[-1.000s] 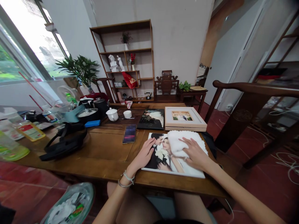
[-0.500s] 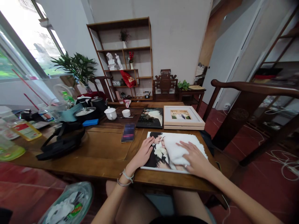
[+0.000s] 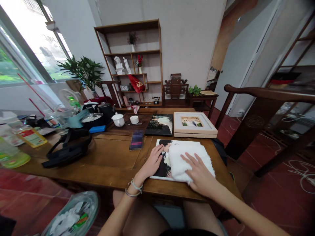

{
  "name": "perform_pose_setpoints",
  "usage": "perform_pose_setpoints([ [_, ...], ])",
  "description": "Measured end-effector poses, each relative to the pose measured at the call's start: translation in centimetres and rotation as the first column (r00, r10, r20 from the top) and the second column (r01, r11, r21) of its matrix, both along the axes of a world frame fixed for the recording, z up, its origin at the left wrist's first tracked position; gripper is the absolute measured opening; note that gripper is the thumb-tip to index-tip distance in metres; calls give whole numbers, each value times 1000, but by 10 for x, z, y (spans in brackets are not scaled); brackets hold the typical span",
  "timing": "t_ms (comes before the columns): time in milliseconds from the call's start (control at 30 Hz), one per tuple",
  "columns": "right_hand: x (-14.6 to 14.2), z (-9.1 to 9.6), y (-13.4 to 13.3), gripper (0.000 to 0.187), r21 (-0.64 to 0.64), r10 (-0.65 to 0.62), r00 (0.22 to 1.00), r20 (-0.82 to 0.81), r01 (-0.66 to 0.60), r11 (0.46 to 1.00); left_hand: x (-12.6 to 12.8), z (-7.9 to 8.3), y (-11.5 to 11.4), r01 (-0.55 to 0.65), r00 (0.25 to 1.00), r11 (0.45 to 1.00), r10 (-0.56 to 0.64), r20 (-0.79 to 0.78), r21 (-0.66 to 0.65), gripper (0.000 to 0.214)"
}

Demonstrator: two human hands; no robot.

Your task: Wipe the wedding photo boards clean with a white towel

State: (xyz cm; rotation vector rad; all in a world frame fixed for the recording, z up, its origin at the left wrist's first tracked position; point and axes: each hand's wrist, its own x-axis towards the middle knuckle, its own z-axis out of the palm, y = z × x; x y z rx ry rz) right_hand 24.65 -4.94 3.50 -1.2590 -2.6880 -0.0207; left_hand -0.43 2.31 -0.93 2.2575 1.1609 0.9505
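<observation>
A photo panel (image 3: 161, 170) with a couple's picture lies flat near the table's front edge. My left hand (image 3: 155, 158) rests with extended fingers on its left side, steadying nothing else. A folded white towel (image 3: 178, 160) covers the middle and right of the picture. Spread flat on top of that towel is my right hand (image 3: 200, 172), its fingers apart and pressing down. The towel hides much of the panel, including its right half.
Behind the panel lie a dark photo panel (image 3: 159, 124) and a pale wooden picture frame (image 3: 195, 133). A phone (image 3: 136, 140) sits to the left. Farther left are a black strap (image 3: 67, 147), a blue sponge (image 3: 97, 128) and a white lidded teacup (image 3: 118, 120). A bin (image 3: 71, 214) stands below.
My right hand has slid the towel left and toward me, covering more of the picture. The left hand stays on the panel's left side.
</observation>
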Motion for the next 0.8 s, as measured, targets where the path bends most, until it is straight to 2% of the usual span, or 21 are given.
perform_pose_setpoints([
  [100, -2, -4, -25, 20, -25, 83, 996, -33, -84, 996, -1, -1, 1, 10, 1000, 1000, -10, 5, 4, 43],
  [200, 4, -2, -23, 26, -29, 88, 993, -83, -91, 995, -2, -4, 3, 30, 999, 999, -30, 14, 11, 43],
  [333, 22, 5, 16, 35, -7, -14, 991, -133, 13, 1000, -4, -5, 4, 45, 999, 999, -45, 16, 8, 44],
  [467, 40, 7, 62, 35, 36, -119, 989, -91, 123, 992, -4, -4, 4, 49, 999, 999, -49, 8, -14, 45],
  [567, 44, 6, 80, 34, 50, -153, 984, -90, 157, 986, -4, -4, 4, 43, 999, 999, -43, -2, -15, 45],
  [667, 39, 6, 78, 34, 57, -152, 984, -91, 158, 986, -4, -6, 5, 43, 999, 999, -43, -6, 9, 44],
  [800, 25, 8, 54, 35, 28, -116, 990, -84, 119, 992, -3, -8, 5, 31, 999, 999, -31, -12, 37, 44],
])
